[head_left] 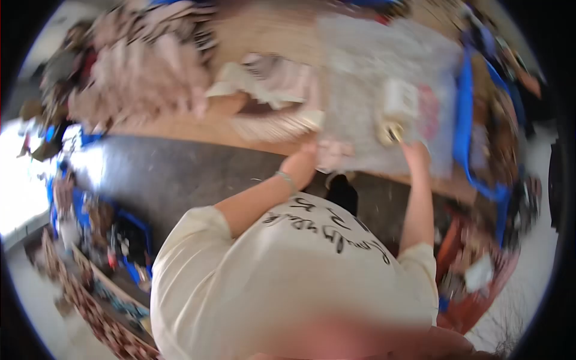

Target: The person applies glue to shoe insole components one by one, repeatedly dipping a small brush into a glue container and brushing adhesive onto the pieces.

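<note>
My left hand (302,166) is at the table's front edge, its fingers closed at the edge of a small pale pink piece (335,156) that looks like fabric. Blur hides the exact grip. My right hand (417,159) reaches over a clear plastic sheet (354,78), its fingertips at a round gold-coloured thing (386,132) with a dark centre. Motion smears those fingers, so whether they grip it is unclear. Just beyond stands a white block-like thing (400,99) with faint print. Left of the sheet lie pale pink and cream strips (276,123) and a striped pink piece (282,72).
A large heap of pink pieces (147,78) covers the table's left part. Blue bins (465,120) with mixed contents stand at the right. More filled blue crates (135,225) sit at the lower left, and a red bag (456,258) at the lower right.
</note>
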Available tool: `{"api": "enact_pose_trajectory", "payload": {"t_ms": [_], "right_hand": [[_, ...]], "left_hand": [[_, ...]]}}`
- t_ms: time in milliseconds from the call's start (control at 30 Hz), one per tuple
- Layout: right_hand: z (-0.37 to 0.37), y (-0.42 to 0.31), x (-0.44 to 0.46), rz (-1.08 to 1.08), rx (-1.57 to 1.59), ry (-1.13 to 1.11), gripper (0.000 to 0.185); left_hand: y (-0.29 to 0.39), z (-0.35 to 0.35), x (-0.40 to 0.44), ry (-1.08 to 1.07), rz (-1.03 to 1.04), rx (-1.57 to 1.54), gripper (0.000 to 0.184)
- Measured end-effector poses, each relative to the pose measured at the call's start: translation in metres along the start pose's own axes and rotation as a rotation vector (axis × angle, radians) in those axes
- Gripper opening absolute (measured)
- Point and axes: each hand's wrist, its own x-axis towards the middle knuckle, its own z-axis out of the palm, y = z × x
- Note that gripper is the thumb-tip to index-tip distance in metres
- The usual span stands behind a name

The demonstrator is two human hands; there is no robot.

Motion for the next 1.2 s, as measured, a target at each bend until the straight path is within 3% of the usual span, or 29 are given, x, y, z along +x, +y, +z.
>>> {"api": "enact_pose_trajectory", "payload": {"t_ms": [100,200,500,600,700,767,833,900,967,1033,1100,1200], "right_hand": [[-0.012,0.001,-0.004,-0.027,-0.129,-0.139,0.050],[-0.031,-0.013,-0.017,-0.019,-0.140,-0.130,0.048],[-0.039,-0.007,-0.033,-0.050,-0.092,-0.122,0.049],[-0.020,0.003,-0.033,-0.027,-0.030,-0.085,0.049],[-0.005,0.014,-0.040,-0.057,0.033,-0.051,0.049],[-0.003,0.023,-0.058,-0.060,0.163,-0.051,0.049],[-0.008,0.026,-0.075,-0.009,0.375,-0.105,0.048],[-0.002,0.031,-0.086,0.004,0.467,-0.179,0.043],[0.021,0.025,-0.104,0.004,0.829,-0.218,0.034],[0.038,0.000,-0.123,-0.047,0.906,-0.427,0.034],[0.077,-0.008,-0.138,-0.055,1.083,-0.513,0.036],[0.070,-0.032,-0.150,-0.012,1.110,-0.636,0.038]], "left_hand": [[-0.007,-0.018,-0.005,0.123,-0.180,-0.454,0.050],[-0.008,-0.034,-0.013,0.144,-0.235,-0.527,0.050],[-0.001,-0.048,-0.013,0.210,-0.290,-0.566,0.049],[-0.001,-0.059,-0.010,0.155,-0.270,-0.594,0.059],[-0.001,-0.058,-0.004,0.112,-0.245,-0.619,0.057],[0.004,-0.039,0.007,0.044,-0.246,-0.523,0.045],[-0.007,-0.064,0.003,0.058,-0.002,-0.213,0.037],[-0.015,-0.041,0.016,-0.016,0.259,-0.170,0.033],[-0.021,-0.066,0.018,-0.530,-0.577,-1.542,0.033],[-0.029,-0.049,0.024,-0.664,-0.730,-1.843,0.035],[-0.034,-0.051,0.027,-0.691,-0.738,-1.859,0.035],[-0.038,-0.057,0.031,-0.734,-0.741,-1.887,0.033]]}}
